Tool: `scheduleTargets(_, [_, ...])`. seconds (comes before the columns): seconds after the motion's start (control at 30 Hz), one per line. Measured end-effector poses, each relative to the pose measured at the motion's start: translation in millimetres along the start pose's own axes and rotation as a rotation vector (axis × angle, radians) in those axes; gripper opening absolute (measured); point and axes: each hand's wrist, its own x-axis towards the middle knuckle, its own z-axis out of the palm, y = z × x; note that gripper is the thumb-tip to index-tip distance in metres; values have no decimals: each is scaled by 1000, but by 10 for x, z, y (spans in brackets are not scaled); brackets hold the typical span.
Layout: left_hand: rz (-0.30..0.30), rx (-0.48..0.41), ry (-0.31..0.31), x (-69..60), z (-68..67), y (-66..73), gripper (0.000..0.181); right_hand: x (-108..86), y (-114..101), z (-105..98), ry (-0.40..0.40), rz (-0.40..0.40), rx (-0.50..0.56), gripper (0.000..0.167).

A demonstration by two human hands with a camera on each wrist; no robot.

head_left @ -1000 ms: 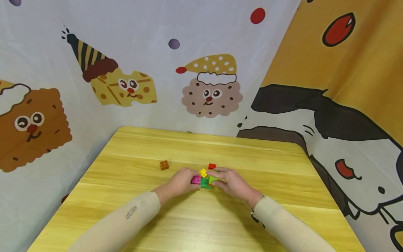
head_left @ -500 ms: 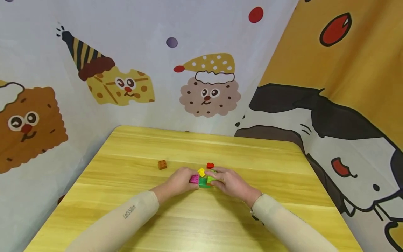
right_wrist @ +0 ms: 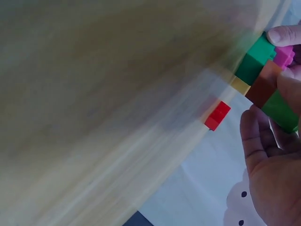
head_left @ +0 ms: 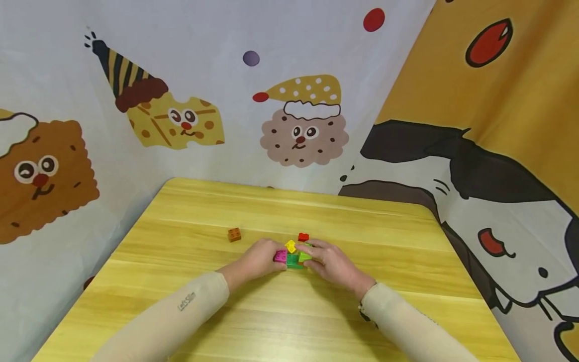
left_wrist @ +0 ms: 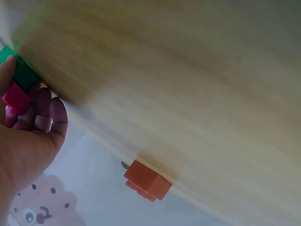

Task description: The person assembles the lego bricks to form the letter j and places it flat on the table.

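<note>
On the table (head_left: pixel 271 322), between the person's two hands, the nearest of the toy blocks is a green block (head_left: pixel 293 259), with a magenta block (head_left: pixel 280 256) against its left side and a lime block (head_left: pixel 304 257) at its right. They look like hard, smooth plastic: probably light, stiff and hard to break, perhaps a little slick on the flat walls, so the surest hold seems a pinch across two opposite side walls, leaving the studs free. The left hand (head_left: pixel 261 259) holds the magenta block much that way, thumb on the near side and fingers bent behind, parted only about as wide as the block; in the left wrist view the thumb tip appears to lie over the green one. The right hand (head_left: pixel 332 261) grips the lime block between thumb and fingers, and the right wrist view shows a brown piece (right_wrist: pixel 265 84) between lime and green; how firmly it is joined cannot be told. Just behind the green block, a yellow block (head_left: pixel 290 246) sits turned cornerwise, its attachment unclear. Farther back, a red block (head_left: pixel 303 237) lies just beyond the right fingers and an orange block (head_left: pixel 234 235) well apart to the left, both untouched. Past the table's far edge hangs a cartoon-printed cloth (head_left: pixel 203 65).
</note>
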Motion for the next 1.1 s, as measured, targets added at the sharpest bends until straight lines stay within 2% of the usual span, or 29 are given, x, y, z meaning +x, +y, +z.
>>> scheduleTargets(0.17, [-1, -2, -3, -5, -12, 13, 30, -6, -3, -3, -14, 49, 24, 57])
scheduleTargets(0.3, [2, 9, -4, 2, -19, 19, 32, -21, -10, -23, -46, 109, 59, 69])
scheduleTargets(0.37, [4, 16, -5, 6, -18, 20, 31, -30, -20, -25, -59, 172, 115, 76])
scheduleTargets(0.43, [-2, 19, -8, 3, -20, 25, 31, -37, -27, -20, -51, 239, 204, 76])
scheduleTargets(0.53, [-12, 13, -13, -5, -22, 33, 31, -37, -31, -5, -24, 356, 343, 68])
scheduleTargets(0.67, [-31, -12, -22, -17, -26, 44, 30, -43, -9, 20, -1, 440, 482, 51])
scheduleTargets(0.83, [-27, -24, -19, -23, -26, 45, 29, -52, 13, 26, -4, 481, 572, 43])
scheduleTargets(1.0, [-22, -20, -14, -27, -21, 29, 32, -39, 28, 20, -30, 493, 591, 43])
scheduleTargets(1.1, [-20, -20, -22, -37, -22, 20, 32, -14, 37, 12, -69, 467, 581, 46])
